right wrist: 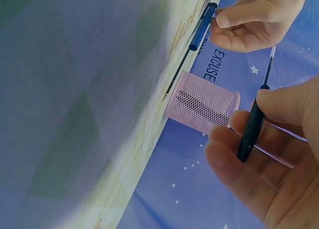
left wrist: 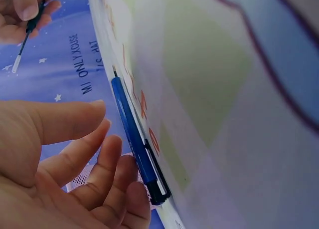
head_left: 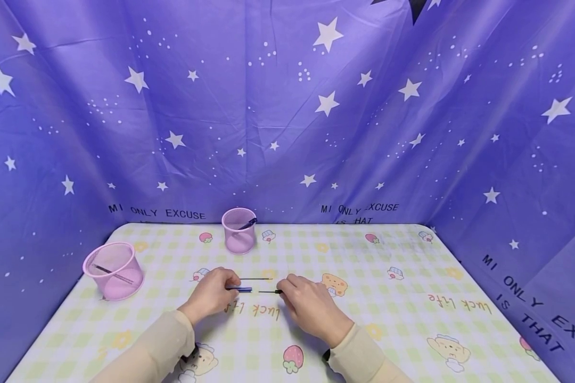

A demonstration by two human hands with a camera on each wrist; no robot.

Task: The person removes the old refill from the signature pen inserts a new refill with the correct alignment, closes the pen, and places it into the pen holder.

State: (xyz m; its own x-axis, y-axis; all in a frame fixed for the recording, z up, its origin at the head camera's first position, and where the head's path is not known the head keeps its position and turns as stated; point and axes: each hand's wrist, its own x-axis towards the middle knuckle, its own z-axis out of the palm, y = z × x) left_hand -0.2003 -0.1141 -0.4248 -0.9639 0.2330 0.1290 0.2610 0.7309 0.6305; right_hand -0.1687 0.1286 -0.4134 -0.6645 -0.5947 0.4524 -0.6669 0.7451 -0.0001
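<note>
In the head view a blue pen barrel [head_left: 243, 290] lies on the table, a thin pen refill [head_left: 256, 279] just beyond it. My left hand [head_left: 213, 292] is at the barrel's clip end. In the left wrist view the fingers of that hand [left wrist: 94, 164] are loosely bent beside the barrel [left wrist: 132, 124], thumb apart from them; whether they touch it I cannot tell. My right hand [head_left: 311, 306] pinches a black pen grip section [right wrist: 253, 121] between thumb and fingers. From it a thin refill [right wrist: 269, 69] with a whitish end points toward the left hand.
A pink mesh pen cup [head_left: 239, 246] with a dark pen inside stands at the back. Another pink mesh cup [head_left: 120, 287], holding dark slender sticks, stands at the left edge. A checked cloth [head_left: 402, 314] covers the table, and purple star curtains [head_left: 287, 106] hang around it.
</note>
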